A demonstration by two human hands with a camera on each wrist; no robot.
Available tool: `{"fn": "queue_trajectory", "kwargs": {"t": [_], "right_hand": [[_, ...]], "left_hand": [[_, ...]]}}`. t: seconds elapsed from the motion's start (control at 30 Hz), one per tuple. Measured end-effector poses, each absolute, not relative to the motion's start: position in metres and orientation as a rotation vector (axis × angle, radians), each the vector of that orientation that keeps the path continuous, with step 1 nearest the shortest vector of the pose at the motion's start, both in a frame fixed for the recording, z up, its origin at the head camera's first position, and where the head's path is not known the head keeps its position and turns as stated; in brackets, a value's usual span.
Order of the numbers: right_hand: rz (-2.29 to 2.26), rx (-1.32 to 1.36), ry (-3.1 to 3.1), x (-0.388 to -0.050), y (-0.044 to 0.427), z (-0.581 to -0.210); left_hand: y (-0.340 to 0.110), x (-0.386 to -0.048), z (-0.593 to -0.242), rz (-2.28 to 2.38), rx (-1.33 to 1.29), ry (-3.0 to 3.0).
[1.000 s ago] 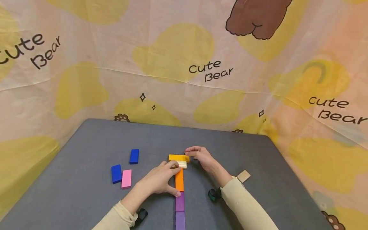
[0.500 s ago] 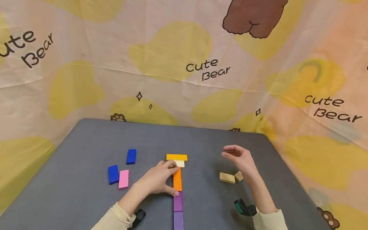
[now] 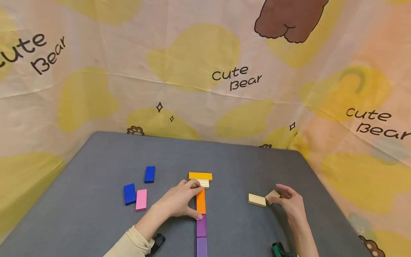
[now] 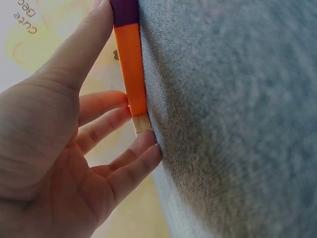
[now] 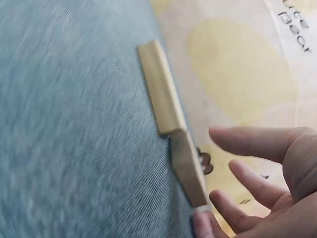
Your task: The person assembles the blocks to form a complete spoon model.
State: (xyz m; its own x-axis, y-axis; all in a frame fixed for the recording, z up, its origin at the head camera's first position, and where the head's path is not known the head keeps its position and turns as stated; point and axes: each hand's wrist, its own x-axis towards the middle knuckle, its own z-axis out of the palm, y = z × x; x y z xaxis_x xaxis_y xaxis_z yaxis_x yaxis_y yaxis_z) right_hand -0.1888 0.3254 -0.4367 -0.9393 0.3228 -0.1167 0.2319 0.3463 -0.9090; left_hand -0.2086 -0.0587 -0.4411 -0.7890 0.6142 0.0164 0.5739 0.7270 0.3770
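Observation:
My left hand [image 3: 173, 201] spans the block row, thumb on a purple block [image 3: 201, 228], fingers by the orange block [image 3: 200, 202] and a plain wooden block [image 3: 204, 184]. In the left wrist view, its fingertips touch the orange block [image 4: 131, 74] and the wooden one [image 4: 142, 123]. A yellow block [image 3: 200, 176] lies crosswise at the row's far end. At the right, my right hand [image 3: 294, 207] reaches around an angled wooden block [image 3: 271, 196]; in the right wrist view its thumb stands apart from that block [image 5: 189, 168], one finger at its end.
Another wooden block [image 3: 256, 200] lies beside the angled one. Two blue blocks [image 3: 149, 174] [image 3: 130, 194] and a pink block [image 3: 141, 200] lie at the left of the grey table [image 3: 231, 160]. A second purple block [image 3: 202, 246] continues the row nearer me. Patterned cloth surrounds the table.
My right hand has moved from beside the yellow block out to the right and down to the wooden blocks. The left hand has stayed at the row.

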Motion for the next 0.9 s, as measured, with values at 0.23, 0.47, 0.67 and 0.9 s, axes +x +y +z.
{"fn": "queue_trajectory", "kwargs": {"t": [0.23,0.47,0.67,0.9], "right_hand": [[1.644,-0.505,-2.525,-0.191,0.334,-0.451],[1.598,-0.461,-2.601,-0.192,0.336,-0.455],[1.594,-0.463,-2.622,-0.190,0.338,-0.455],[1.625,-0.480,-2.614,-0.186,0.340,-0.453]], "left_hand": [[-0.060,-0.208,-0.438,0.574,0.966,2.815],[-0.060,-0.209,-0.439,0.567,0.959,2.804],[-0.058,-0.210,-0.441,0.558,0.972,2.800],[-0.058,-0.211,-0.442,0.558,0.970,2.802]]}}
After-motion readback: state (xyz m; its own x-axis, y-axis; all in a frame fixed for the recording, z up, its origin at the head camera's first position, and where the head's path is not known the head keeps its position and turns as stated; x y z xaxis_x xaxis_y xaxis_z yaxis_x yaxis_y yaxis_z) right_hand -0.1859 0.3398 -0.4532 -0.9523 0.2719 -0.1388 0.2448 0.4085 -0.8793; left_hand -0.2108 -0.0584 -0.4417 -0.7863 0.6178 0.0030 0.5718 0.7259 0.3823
